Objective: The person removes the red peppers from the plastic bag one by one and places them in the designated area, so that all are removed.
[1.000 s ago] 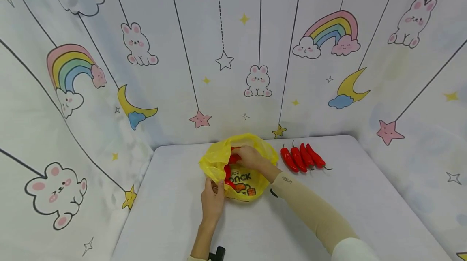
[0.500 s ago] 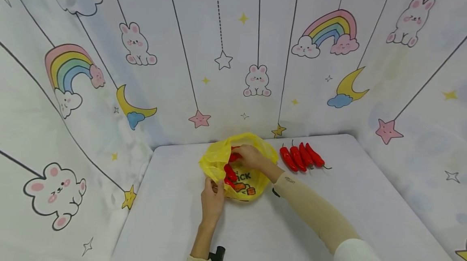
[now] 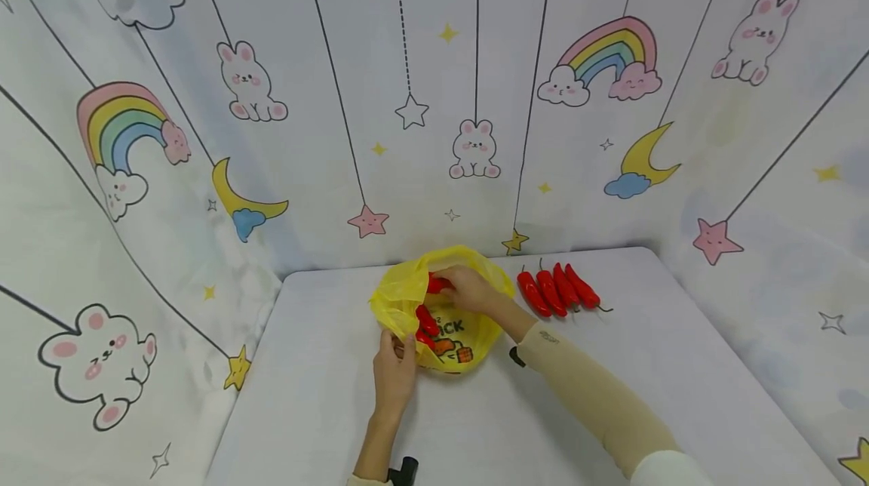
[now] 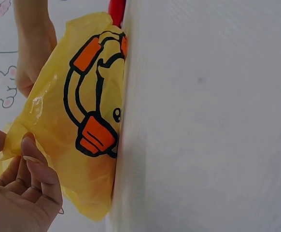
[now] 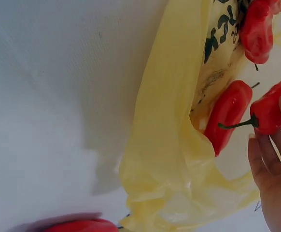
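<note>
A yellow plastic bag (image 3: pixel 394 293) with a printed duck lies on the table, its mouth spread open toward me. My left hand (image 3: pixel 394 373) pinches the near left edge of that mouth between thumb and fingers; the left wrist view shows the hand (image 4: pixel 27 193) on the crumpled film. Inside the mouth, my right hand (image 3: pixel 465 290) grips a red chili pepper (image 5: pixel 271 108) by its body, green stem pointing out past the fingers. More red peppers (image 5: pixel 230 113) lie in the bag below it, one against the printed side.
Several red chili peppers (image 3: pixel 558 290) lie side by side in a row on the white table (image 3: pixel 326 395), right of the bag near the back edge. Cloth walls (image 3: pixel 421 192) with cartoon prints stand behind and at both sides.
My right hand has shifted slightly within the bag's mouth, and the pepper in it shows more. Peppers below have shifted a little. My left hand keeps its hold on the edge.
</note>
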Demonstrator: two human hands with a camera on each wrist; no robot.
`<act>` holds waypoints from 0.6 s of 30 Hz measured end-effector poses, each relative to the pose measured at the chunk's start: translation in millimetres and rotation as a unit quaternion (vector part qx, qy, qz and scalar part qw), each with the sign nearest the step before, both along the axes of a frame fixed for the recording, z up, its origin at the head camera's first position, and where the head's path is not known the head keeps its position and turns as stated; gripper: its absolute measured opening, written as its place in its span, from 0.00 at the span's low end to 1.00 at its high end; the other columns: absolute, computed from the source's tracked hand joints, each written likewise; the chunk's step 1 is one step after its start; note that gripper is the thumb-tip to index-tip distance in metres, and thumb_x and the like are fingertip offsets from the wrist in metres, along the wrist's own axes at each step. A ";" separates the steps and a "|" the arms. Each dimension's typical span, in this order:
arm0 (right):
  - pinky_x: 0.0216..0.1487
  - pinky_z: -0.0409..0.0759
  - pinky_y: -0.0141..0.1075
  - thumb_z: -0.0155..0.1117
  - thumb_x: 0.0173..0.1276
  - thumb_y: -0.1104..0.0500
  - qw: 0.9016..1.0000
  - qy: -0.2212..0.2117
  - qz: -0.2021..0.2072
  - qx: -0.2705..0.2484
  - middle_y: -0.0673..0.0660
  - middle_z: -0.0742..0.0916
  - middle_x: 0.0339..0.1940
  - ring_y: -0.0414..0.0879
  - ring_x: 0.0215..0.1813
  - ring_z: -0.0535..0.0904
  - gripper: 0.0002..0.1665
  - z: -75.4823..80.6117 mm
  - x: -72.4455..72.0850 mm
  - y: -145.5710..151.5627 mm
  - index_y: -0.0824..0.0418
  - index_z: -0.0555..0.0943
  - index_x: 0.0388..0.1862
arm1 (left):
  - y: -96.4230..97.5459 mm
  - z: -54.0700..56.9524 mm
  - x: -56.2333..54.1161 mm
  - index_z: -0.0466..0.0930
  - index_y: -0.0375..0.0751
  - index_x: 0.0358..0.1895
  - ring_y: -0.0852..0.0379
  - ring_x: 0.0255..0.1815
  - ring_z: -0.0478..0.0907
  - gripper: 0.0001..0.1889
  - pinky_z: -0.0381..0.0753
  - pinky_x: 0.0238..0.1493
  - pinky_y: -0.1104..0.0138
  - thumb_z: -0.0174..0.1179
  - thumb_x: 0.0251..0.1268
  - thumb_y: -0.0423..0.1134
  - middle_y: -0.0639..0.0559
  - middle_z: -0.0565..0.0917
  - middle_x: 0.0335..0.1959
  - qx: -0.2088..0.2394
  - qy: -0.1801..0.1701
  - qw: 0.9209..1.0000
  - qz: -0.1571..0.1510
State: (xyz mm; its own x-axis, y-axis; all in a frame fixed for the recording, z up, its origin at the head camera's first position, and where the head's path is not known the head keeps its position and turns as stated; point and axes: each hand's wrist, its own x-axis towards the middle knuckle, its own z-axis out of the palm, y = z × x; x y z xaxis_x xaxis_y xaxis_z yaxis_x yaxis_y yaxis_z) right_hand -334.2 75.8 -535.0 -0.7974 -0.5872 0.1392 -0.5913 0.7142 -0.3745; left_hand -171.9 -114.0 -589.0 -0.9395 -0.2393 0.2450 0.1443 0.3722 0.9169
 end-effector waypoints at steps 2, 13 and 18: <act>0.67 0.78 0.43 0.66 0.77 0.60 1.000 -0.015 -0.011 -0.014 0.54 0.86 0.63 0.48 0.62 0.81 0.24 0.6 1.4 2.2 0.58 0.79 0.70 | 0.8 0.9 0.3 0.72 0.41 0.44 0.57 0.28 0.75 0.10 0.76 0.27 0.68 0.59 0.80 0.43 0.52 0.78 0.29 0.000 -0.001 1.000 0.001; 0.59 0.83 0.44 0.67 0.76 0.59 0.995 -0.033 -0.052 -0.076 0.56 0.87 0.60 0.47 0.53 0.82 0.23 2.0 10.3 20.5 0.59 0.81 0.69 | 2.5 1.2 0.2 0.72 0.42 0.44 0.57 0.28 0.75 0.08 0.77 0.28 0.67 0.59 0.79 0.42 0.53 0.79 0.29 -0.009 -0.010 1.000 0.008; 0.55 0.84 0.42 0.67 0.76 0.57 0.991 -0.056 -0.083 -0.088 0.54 0.88 0.57 0.46 0.48 0.81 0.23 6.9 16.7 26.4 0.58 0.81 0.68 | 2.6 1.3 0.1 0.72 0.42 0.44 0.58 0.28 0.75 0.09 0.76 0.28 0.68 0.59 0.79 0.43 0.53 0.78 0.28 -0.012 -0.012 1.000 0.006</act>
State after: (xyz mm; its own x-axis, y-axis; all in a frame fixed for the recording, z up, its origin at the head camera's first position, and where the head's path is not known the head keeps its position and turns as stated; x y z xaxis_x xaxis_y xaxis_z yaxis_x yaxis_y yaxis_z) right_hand -317.5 102.2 -528.1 -0.8969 -0.4219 0.1326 -0.4191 0.7153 -0.5592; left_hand -171.8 -111.4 -587.7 -0.9427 -0.2442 0.2272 0.1172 0.3954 0.9110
